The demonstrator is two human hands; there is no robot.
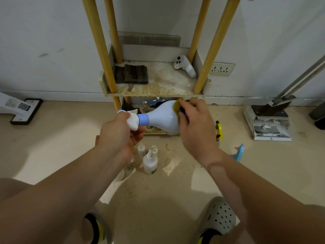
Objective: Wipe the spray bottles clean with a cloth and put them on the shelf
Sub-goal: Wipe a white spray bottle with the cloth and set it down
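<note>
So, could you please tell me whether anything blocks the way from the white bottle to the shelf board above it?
Nothing visible does: the white plastic spray bottle is below the shelf board, whose middle is bare between a dark folded cloth and a white controller.

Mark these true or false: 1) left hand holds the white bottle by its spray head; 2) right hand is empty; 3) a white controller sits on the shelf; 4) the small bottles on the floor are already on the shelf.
1) True: the left hand grips the white spray bottle at its spray head.
2) False: the right hand presses a yellow cloth against the bottle.
3) True: a white controller lies on the shelf.
4) False: the small spray bottles stand on the floor.
</note>
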